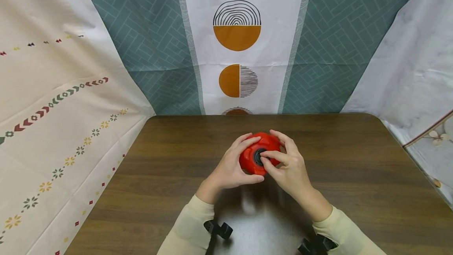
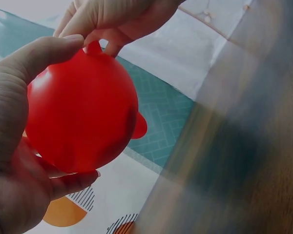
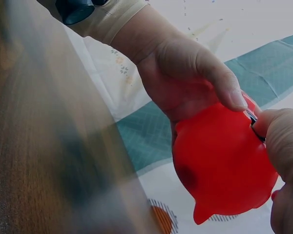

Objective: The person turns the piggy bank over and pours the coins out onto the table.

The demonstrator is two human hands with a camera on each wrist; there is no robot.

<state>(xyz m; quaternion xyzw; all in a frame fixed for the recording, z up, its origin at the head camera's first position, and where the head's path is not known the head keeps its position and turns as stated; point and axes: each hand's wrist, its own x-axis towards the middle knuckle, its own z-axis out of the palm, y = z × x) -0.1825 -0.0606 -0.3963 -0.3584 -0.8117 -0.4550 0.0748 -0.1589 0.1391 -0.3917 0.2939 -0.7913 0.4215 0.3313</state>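
Note:
A glossy red piggy bank is held up above the table, its underside with a round black stopper turned toward the head camera. My left hand grips its left side, thumb at the lower edge and fingers around the far side. With thumb and index finger, my right hand pinches at the stopper, while its other fingers lie along the bank's right side. The left wrist view shows the smooth round body with small knobs sticking out. In the right wrist view, the stopper's dark edge shows beside the right fingers.
Beneath the hands is a brown wooden table. Behind it hangs a green and white patterned cloth, with a cream cloth on the left and a pale one on the right. Black camera mounts sit on both wrists.

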